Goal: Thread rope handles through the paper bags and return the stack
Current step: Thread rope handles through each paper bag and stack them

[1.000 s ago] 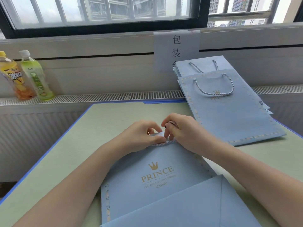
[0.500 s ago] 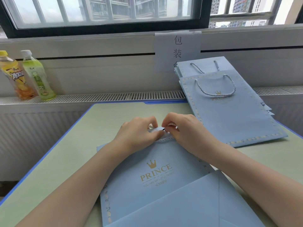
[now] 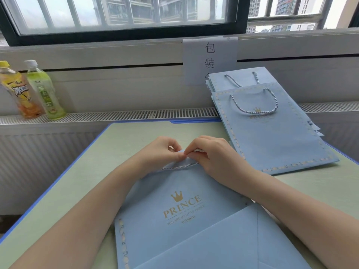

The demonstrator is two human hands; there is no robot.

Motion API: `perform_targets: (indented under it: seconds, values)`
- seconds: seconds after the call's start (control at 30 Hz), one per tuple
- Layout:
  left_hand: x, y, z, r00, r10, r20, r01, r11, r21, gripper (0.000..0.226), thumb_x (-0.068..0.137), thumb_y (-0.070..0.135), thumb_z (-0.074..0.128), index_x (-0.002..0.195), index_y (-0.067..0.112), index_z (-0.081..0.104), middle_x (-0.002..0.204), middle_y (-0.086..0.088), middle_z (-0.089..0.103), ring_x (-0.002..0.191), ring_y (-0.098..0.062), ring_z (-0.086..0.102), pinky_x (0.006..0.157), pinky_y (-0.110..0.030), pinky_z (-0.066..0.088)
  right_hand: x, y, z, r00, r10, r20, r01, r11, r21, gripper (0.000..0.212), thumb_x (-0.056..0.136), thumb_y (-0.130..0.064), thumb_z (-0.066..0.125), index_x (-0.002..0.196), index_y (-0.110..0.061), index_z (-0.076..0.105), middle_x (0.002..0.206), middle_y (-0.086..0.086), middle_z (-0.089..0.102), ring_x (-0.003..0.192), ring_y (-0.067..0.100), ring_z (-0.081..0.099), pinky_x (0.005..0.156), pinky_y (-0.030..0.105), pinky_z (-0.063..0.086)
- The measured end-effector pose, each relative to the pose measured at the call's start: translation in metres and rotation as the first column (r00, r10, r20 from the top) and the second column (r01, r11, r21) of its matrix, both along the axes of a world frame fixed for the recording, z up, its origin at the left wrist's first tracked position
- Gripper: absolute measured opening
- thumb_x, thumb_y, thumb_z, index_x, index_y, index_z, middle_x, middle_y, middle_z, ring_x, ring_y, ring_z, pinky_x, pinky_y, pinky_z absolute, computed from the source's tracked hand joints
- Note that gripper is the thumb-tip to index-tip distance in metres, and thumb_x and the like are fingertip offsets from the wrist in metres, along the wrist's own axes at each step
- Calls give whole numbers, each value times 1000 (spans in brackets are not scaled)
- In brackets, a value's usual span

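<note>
A light-blue paper bag (image 3: 180,202) printed "PRINCE" lies flat on the table in front of me. At its far top edge my left hand (image 3: 161,154) pinches the bag's rim. My right hand (image 3: 211,154) pinches a striped rope handle (image 3: 180,166) right beside it, fingertips of both hands touching. Part of the rope lies along the bag's top edge under my hands; its ends are hidden. A stack of blue bags with rope handles (image 3: 272,129) leans at the back right.
The pale green table (image 3: 97,171) has a blue edge. Two drink bottles (image 3: 33,90) stand on the radiator ledge at the far left. A paper sign (image 3: 210,59) is taped under the window. Another blue bag's folded bottom (image 3: 223,243) overlaps the near edge.
Both hands have shifted slightly away from me along the bag's top edge and closed together. A length of rope shows along the rim below them.
</note>
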State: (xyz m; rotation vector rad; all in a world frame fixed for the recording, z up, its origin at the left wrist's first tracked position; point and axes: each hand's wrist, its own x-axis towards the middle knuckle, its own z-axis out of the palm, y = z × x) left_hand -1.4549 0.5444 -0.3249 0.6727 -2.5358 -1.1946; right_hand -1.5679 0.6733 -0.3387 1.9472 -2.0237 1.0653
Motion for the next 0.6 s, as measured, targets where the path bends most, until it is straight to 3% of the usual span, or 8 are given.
perform_targets:
  seconds: [0.13,0.23,0.33,0.47,0.6]
  values:
    - [3,-4,3,1000,-1,21,0,997,74,10,83,20,71,76,19,64,68,6,62,56,2,52,52,-9,36,3,1,3,992,20,122,-15,999,-35,7,85,-4,65,88,-8,69,76,-9,64,77,8,57,67,16,42]
    - [5,-7,4,1000,-29,0,29,984,177,13,72,29,78,73,21,67,76,-5,68,72,-17,49,72,-28,34,3,2,4,988,27,151,-24,999,-23,7,85,-3,63,87,-7,68,74,-4,67,76,10,59,69,20,44]
    - [7,-6,5,999,-44,-29,50,968,247,19,63,33,75,76,20,69,85,-13,70,80,-23,43,76,-37,27,5,1,4,992,9,127,-10,1000,8,8,88,-6,61,88,-10,67,74,-8,61,74,13,60,71,29,47]
    - [9,-6,5,997,-76,-15,77,964,254,22,67,24,75,86,14,69,77,-6,70,75,-21,48,74,-37,31,6,1,2,994,-13,105,10,999,30,9,90,-7,57,90,-10,65,77,-10,57,77,14,56,72,33,46]
    - [8,-5,4,997,-73,-4,72,968,240,11,78,9,75,86,13,69,73,-2,68,68,-13,55,72,-28,40,3,1,2,994,-42,104,35,997,71,9,92,-10,55,92,-11,64,83,-9,55,84,12,51,76,32,43]
